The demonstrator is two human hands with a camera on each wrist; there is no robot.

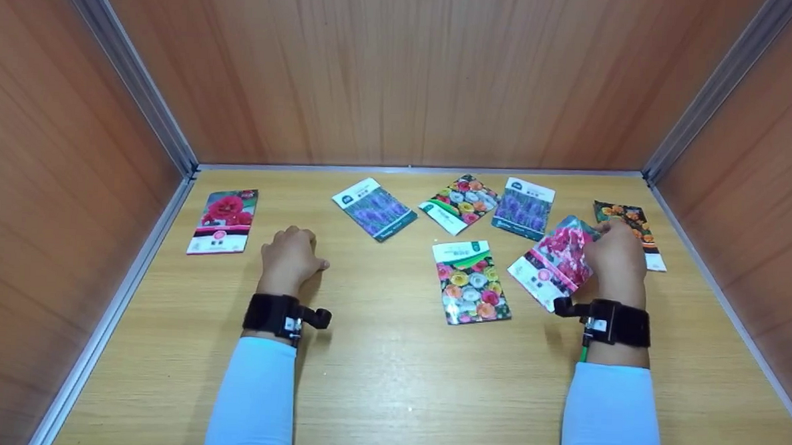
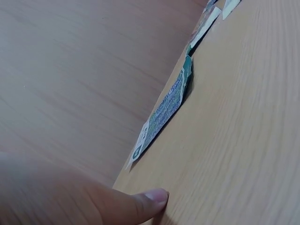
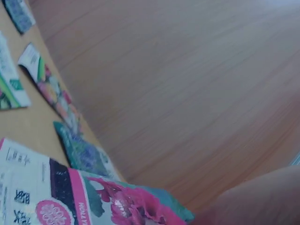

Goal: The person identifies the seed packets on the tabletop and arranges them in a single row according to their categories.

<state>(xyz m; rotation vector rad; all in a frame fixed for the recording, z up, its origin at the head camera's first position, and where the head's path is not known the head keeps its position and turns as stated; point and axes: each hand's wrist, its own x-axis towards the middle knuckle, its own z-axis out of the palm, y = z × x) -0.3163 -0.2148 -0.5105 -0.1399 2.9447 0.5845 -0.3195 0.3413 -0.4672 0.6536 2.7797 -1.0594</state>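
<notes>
Right hand (image 1: 616, 253) pinching glossy rectangular pink-flowered packet (image 1: 554, 263), left hand (image 1: 289, 259) apart on wood-grained tabletop (image 1: 388, 396), fingers seemingly loosely curled

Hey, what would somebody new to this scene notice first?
Likely the pink-flower packet held by the right hand, toward the right of the table. Next, the pale blue sleeves at the bottom of the head view, then the red-flower packet lying apart, left of the left hand.

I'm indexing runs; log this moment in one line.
right grip: holds pink-flower packet | left grip: holds none, near red-flower packet
</notes>
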